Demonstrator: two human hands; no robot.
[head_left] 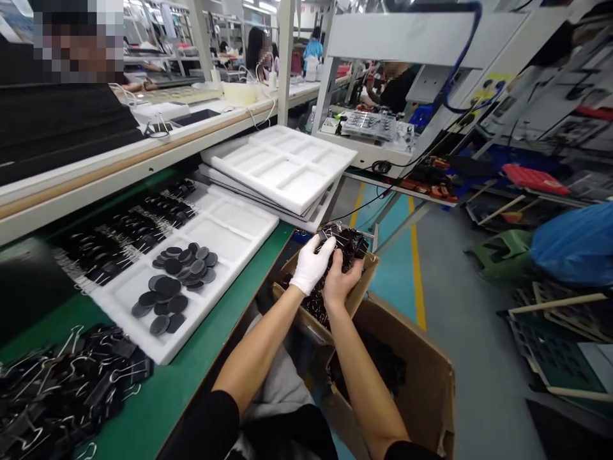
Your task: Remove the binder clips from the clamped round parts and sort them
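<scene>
Black binder clips (353, 243) sit held between left hand (312, 263) and right hand (340, 282), grip half-curled.

No lettering, label, brand, number or sign is legible in this view.
</scene>
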